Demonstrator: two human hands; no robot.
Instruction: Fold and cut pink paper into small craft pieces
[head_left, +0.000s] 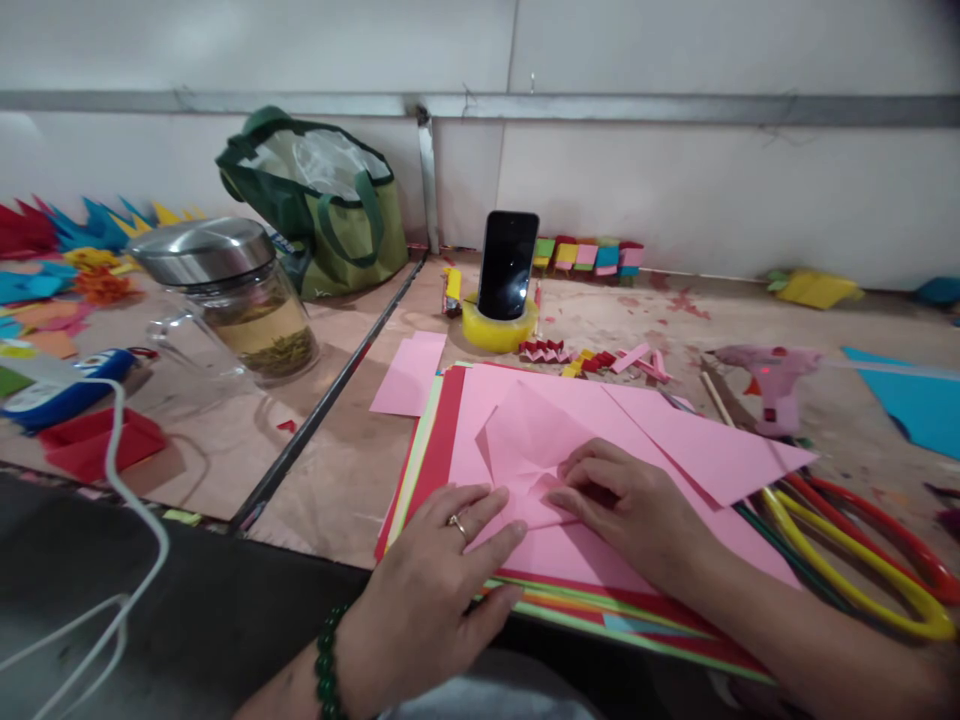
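Left hand (442, 565) touches pink paper (529, 435), pale wall (637, 180) behind stained table (322, 495).

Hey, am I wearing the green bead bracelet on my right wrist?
No, the green bracelet circles the wrist of your left hand, which also wears a ring.

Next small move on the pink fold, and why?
Likely press the folded pink paper flatter with the right hand: the part at its fingertips looks raised, and the left hand lies at the paper's near left, apparently steadying it.
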